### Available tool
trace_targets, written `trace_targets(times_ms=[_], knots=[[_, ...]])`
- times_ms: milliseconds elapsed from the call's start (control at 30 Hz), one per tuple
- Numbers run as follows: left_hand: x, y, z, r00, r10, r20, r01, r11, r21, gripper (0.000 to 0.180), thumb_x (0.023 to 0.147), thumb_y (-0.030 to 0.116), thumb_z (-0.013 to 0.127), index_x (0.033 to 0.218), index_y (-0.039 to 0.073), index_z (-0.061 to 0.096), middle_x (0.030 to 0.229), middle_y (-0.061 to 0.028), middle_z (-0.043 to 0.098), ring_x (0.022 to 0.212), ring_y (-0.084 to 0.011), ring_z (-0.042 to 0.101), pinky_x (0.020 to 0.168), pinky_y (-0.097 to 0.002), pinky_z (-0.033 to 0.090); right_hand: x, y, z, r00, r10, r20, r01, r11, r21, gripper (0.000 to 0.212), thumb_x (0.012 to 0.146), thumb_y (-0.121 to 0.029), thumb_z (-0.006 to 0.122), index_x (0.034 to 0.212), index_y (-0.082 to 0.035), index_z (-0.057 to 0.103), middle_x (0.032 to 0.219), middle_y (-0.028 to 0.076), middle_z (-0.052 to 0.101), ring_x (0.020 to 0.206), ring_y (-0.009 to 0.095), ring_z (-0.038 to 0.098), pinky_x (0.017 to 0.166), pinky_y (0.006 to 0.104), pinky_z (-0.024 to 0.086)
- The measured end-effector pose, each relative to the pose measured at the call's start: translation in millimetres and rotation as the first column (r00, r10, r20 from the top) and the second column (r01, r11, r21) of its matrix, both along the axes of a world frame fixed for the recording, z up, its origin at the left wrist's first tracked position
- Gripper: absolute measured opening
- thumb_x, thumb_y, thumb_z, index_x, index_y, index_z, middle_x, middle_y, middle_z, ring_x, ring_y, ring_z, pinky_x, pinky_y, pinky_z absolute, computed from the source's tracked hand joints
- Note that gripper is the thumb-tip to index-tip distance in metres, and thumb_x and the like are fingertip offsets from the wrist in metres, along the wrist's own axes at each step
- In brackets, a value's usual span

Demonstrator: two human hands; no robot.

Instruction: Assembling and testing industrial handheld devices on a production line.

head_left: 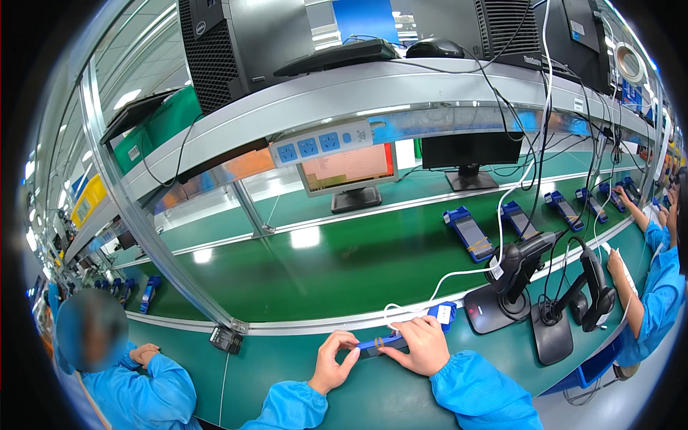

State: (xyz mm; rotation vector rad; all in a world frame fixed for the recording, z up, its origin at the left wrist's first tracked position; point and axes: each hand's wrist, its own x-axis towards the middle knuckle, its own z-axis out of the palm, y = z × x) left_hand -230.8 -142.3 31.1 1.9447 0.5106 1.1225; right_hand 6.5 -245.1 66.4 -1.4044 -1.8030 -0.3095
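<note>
Between my hands is a blue and dark handheld terminal [368,350] with a yellowish band around it, tilted just above or on the green bench. My left hand [335,362] pinches its left end between thumb and fingers. My right hand [421,345] grips the other end, thumb along the near side and fingers over the top. A blue end piece with a white label [444,313] sticks out beyond my right fingers. A white cable [393,309] runs down to the terminal by my right hand; its plug is hidden.
Right of my hands stand two barcode scanners on stands [489,309] [550,333]. Similar banded terminals [469,233] lie along the green conveyor [322,269]. A metal post [154,251] rises at left. Co-workers in blue sleeves sit at left [154,390] and right [663,287]. Monitors [349,170] stand behind.
</note>
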Motion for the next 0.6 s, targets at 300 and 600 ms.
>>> trace_targets(times_ms=[300,600], knots=[[3.2,-2.2,8.7,0.991,-0.037,-0.130,0.031,0.998,-0.046,0.022,0.099,0.010,0.074,0.117,-0.001,0.066,0.117,-0.0131,0.068,0.103,-0.0236,0.071,0.093,-0.0355,0.059,1.2,-0.1,0.5,1.000,0.002,0.004,-0.002,1.000,-0.006,0.051,0.083,-0.039,0.091,0.119,-0.009,0.072,0.100,0.003,0.074,0.092,0.023,0.069,0.087,0.0396,0.045],[1.8,-3.3,7.0,0.985,-0.059,-0.164,0.046,0.996,-0.082,0.021,0.102,0.012,0.072,0.118,-0.001,0.065,0.115,-0.0132,0.069,0.103,-0.0233,0.071,0.094,-0.0361,0.059,-0.4,-1.6,-1.6,1.000,0.002,0.000,-0.002,1.000,-0.015,0.054,0.081,-0.039,0.093,0.119,-0.007,0.073,0.101,0.003,0.074,0.093,0.023,0.069,0.089,0.0396,0.045]])
